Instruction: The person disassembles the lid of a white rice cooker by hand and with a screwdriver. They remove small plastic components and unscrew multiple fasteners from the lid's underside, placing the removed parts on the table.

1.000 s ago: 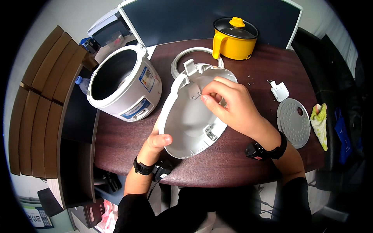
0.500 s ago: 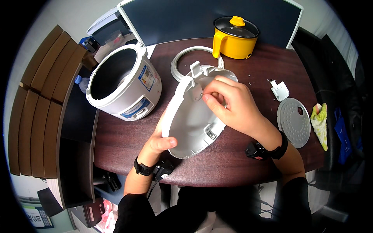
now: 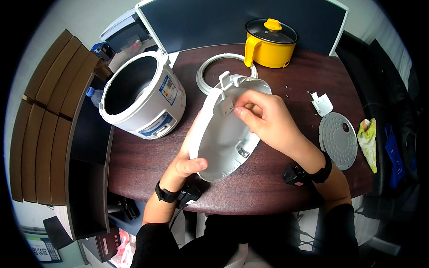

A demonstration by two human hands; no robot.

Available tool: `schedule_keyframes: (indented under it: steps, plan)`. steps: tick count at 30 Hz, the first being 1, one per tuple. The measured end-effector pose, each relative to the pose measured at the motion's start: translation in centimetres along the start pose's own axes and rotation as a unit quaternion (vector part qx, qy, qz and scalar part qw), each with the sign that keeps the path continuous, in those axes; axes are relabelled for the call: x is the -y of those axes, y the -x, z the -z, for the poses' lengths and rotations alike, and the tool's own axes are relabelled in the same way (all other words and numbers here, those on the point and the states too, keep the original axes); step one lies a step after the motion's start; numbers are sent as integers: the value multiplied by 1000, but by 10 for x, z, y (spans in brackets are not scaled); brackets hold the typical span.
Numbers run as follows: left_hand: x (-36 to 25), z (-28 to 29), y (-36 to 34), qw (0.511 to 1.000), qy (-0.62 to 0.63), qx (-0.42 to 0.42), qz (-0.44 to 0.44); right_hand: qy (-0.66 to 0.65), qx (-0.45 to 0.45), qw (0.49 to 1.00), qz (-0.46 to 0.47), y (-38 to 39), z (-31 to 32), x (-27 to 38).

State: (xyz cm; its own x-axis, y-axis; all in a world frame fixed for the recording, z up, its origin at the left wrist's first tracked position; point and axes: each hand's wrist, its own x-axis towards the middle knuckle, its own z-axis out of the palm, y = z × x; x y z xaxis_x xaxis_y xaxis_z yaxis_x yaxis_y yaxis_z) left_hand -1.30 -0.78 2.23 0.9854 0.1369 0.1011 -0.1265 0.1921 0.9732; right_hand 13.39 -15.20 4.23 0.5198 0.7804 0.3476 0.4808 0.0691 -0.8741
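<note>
Brown cartons (image 3: 56, 85) stand stacked left of the surface (image 3: 263, 192). A bottle (image 3: 95, 97) with a blue cap shows just behind the cooker (image 3: 152, 111), a white body with its top open, near the surface's left edge toward the far left corner. The left hand (image 3: 184, 163) grips the shell (image 3: 216, 145), thumb over its rim, the other fingers hidden behind. The shell is tilted, hollow side showing, above the middle of the surface. Beyond it, the ring (image 3: 203, 82) lies flat toward the far edge, and beside that stands the yellow pot (image 3: 270, 54). The right hand (image 3: 268, 117) reaches into the shell, thumb and forefinger drawn narrow at the bracket (image 3: 226, 107); whether they pinch anything, I cannot tell. Near the right edge lie the white part (image 3: 323, 105), the grey disc (image 3: 337, 143) and, rightmost, the cloth (image 3: 367, 143).
</note>
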Motion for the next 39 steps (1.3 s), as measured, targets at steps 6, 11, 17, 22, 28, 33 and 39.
schedule_keyframes:
  steps: [6, 11, 17, 22, 28, 33, 39]
  plan:
    - [2, -2, -2, 1000, -15, 1, -17, -165, 38, 973, -156, 3, -3, 5]
    - [3, -1, -2, 999, -24, 4, -26, -254, 51, 940, -223, 5, -3, 4]
    - [4, -1, -2, 1000, -16, -6, -24, -121, -10, 985, -124, 5, -8, 5]
    - [4, 0, -2, 999, -25, -3, -31, 117, -116, 979, 121, 7, -15, 3]
    - [0, -2, -2, 999, -25, -7, -23, 233, -134, 945, 187, 8, -14, 3]
    - [-3, -6, -3, 999, -23, -14, -19, 320, -135, 908, 234, 8, -15, 0]
    - [-3, -6, -2, 999, -31, -19, -22, 304, -129, 919, 214, 8, -14, 2]
